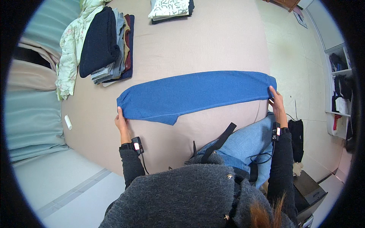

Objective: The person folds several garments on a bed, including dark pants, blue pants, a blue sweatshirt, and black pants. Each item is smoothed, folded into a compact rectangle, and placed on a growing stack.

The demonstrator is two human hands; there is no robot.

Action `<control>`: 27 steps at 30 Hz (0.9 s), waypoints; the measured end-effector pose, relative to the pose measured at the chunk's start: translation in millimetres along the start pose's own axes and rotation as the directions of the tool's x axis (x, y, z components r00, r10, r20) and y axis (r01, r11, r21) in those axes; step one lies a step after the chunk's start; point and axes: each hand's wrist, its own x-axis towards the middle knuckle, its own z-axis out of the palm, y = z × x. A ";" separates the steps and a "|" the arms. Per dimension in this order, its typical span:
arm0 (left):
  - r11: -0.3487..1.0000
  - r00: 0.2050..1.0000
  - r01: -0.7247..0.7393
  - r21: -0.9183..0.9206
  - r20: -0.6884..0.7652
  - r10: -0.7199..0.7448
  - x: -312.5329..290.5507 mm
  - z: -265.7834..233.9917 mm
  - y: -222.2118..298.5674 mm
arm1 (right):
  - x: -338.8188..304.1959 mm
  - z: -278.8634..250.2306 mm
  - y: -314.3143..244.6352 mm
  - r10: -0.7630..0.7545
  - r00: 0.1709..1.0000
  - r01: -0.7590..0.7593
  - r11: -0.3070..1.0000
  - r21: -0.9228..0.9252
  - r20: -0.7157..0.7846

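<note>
A pair of blue sweatpants (197, 91), folded lengthwise into one long strip, lies across the bed in front of me. My left hand (121, 121) pinches its waist end at the left, thumb on top and fingers underneath. At the other end, my right hand (278, 102) grips the cuff, with the thumb over the fabric and the fingers partly hidden below. The crotch corner juts toward me near the left end. The strip looks fairly flat, its near edge bowing slightly.
A stack of folded clothes (100, 43) stands at the far left beside a pale floral garment (70, 57). Another small folded pile (169, 9) sits at the far edge of the bed (201, 45). A white tube-like object (68, 122) lies at left. Shelves (338, 89) stand beyond the floor at right.
</note>
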 end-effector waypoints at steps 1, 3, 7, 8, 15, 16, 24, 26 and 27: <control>0.986 0.990 0.068 -0.152 0.130 -0.048 -5.1 2.6 -1.2 | -2.1 3.8 -2.1 -0.051 0.998 0.053 0.998 -0.046 0.040; 0.878 0.929 0.237 -0.415 0.361 -0.080 -13.9 6.8 1.1 | -5.2 13.3 -8.1 -0.086 0.996 0.084 0.996 -0.035 -0.038; 0.718 0.889 0.414 -0.560 0.419 -0.187 -24.3 13.8 20.7 | -21.0 28.3 -31.4 -0.230 0.966 0.232 0.973 0.002 -0.119; 0.719 0.901 0.383 -0.580 0.405 -0.153 -25.8 12.9 30.5 | -29.1 29.9 -39.9 -0.226 0.967 0.231 0.972 0.039 -0.115; 0.691 0.914 0.105 -0.715 0.343 0.216 -46.2 -32.9 125.8 | -78.0 53.6 -79.1 -0.298 0.951 0.260 0.914 0.312 0.081; 0.680 0.874 0.056 -0.731 0.365 0.320 -46.6 -36.4 132.2 | -77.6 63.2 -72.2 -0.298 0.952 0.257 0.905 0.339 0.075; 0.712 0.959 0.126 -0.691 0.269 0.092 -6.4 -20.7 96.7 | -50.1 86.0 -20.4 -0.206 0.977 0.182 0.939 0.292 0.055; 0.682 0.932 0.132 -0.719 0.324 0.162 -5.1 -23.7 95.5 | -51.4 60.6 -44.3 -0.288 0.951 0.241 0.919 0.313 0.113; 0.665 0.942 0.123 -0.736 0.298 0.155 -7.4 -24.6 98.0 | -51.7 45.8 -61.0 -0.285 0.955 0.248 0.920 0.304 0.083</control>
